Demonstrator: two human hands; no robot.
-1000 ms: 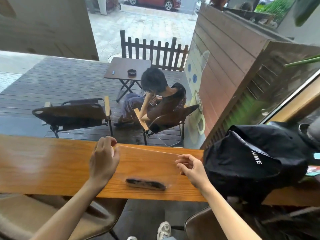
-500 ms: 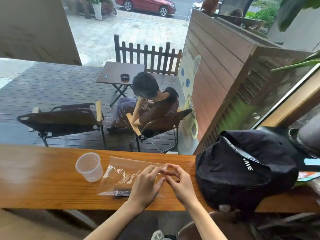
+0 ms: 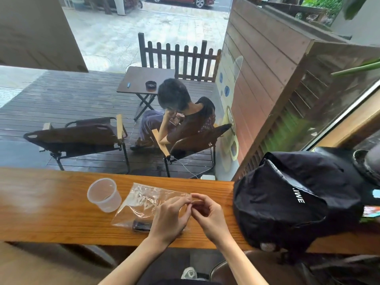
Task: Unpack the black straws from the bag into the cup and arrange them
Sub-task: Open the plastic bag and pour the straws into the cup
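Observation:
A clear plastic bag (image 3: pixel 144 202) lies flat on the wooden counter (image 3: pixel 51 219). A bundle of black straws (image 3: pixel 141 225) shows inside its near edge, partly hidden by my left hand. A clear plastic cup (image 3: pixel 103 194) stands upright just left of the bag, with nothing in it. My left hand (image 3: pixel 170 218) and my right hand (image 3: pixel 207 214) meet at the bag's right end, fingertips pinched on its edge.
A black backpack (image 3: pixel 298 198) fills the right part of the counter, close to my right hand. Behind the counter is a window onto a deck with chairs, a small table and a seated person. A stool seat shows below the counter.
One second ago my hands held the bag stretched wide apart. They have since come together at the bag's right end, and the bag lies flat beside the cup. My view has shifted.

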